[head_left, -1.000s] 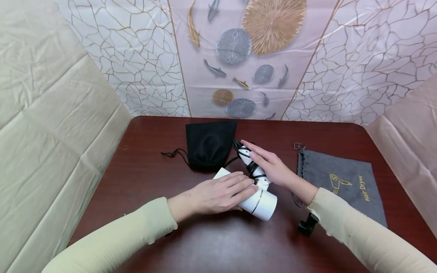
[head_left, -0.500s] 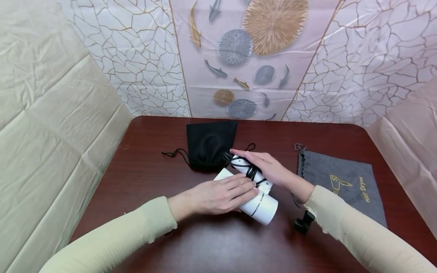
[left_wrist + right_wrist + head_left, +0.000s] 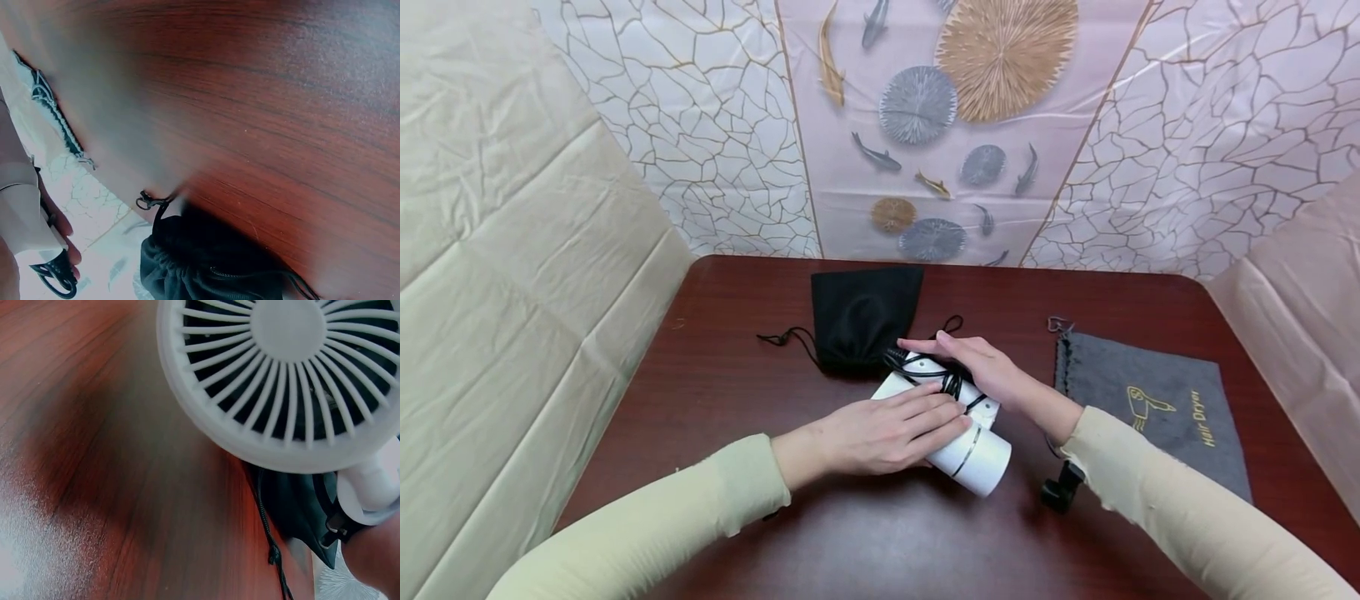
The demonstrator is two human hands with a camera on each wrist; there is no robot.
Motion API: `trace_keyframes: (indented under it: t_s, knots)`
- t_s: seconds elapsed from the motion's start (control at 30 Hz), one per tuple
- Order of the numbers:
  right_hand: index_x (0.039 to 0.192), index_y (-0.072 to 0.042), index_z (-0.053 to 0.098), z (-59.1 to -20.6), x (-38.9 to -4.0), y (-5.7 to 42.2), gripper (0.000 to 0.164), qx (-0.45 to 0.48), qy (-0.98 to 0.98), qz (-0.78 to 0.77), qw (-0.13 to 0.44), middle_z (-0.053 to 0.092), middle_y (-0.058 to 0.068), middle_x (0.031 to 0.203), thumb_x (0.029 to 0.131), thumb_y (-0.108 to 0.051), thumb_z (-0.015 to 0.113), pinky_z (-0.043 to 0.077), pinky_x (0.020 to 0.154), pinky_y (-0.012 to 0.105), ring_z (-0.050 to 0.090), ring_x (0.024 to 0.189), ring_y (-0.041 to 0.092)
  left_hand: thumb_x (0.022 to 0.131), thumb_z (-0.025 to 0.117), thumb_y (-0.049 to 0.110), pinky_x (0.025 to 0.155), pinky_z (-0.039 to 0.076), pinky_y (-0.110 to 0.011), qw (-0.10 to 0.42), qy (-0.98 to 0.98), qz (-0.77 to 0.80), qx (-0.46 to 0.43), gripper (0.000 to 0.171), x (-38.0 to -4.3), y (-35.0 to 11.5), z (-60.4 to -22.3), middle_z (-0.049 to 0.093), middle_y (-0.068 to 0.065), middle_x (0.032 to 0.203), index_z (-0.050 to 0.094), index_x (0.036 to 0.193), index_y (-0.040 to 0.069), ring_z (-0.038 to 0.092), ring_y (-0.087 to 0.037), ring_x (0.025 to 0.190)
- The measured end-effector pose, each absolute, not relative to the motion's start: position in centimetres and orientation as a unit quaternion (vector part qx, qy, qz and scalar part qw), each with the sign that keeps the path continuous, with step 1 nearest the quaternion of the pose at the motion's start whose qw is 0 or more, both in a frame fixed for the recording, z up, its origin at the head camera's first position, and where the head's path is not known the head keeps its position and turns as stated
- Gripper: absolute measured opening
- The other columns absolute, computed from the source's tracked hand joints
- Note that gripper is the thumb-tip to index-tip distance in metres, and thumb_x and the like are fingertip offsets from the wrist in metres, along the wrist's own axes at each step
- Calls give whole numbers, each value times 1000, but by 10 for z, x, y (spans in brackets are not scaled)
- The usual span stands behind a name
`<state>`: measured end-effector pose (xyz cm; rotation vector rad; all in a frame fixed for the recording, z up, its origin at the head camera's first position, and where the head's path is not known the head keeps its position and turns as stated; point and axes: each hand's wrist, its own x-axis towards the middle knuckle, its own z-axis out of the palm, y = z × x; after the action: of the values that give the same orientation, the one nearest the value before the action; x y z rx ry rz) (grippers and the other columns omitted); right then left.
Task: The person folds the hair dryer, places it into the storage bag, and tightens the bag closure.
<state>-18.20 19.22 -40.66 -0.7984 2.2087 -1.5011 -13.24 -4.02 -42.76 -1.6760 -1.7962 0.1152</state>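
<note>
Left hand [image 3: 883, 432] grips a white cylindrical plastic hair dryer [image 3: 977, 461] as the straight-fingered right hand [image 3: 987, 367] presses its white tubular handle [image 3: 924, 365], best eased gently, looped black rubbery cord [image 3: 952, 385] unpinched

The left hand [image 3: 883, 429] lies back upward, its fingers close together and curved over in a grip, the left forearm [image 3: 662, 512] reaching in from the near left. Just beyond and right of that grip, the right hand [image 3: 988, 368] presses with extended fingers, its forearm [image 3: 1180, 500] slanting in from the near right.
</note>
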Motion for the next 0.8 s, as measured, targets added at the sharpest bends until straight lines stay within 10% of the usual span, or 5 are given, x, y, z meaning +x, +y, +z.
trace_keyframes:
  t_s: [0.8]
  knots:
    - [147, -14, 67, -417, -183, 190, 57, -213, 746, -591, 220, 65, -2, 148, 117, -47, 31, 42, 112, 22, 53, 144, 15, 96, 69, 37, 129, 31, -45, 265, -710, -23, -652, 66, -129, -33, -422, 63, -11, 146, 56, 148, -2, 58, -23, 139]
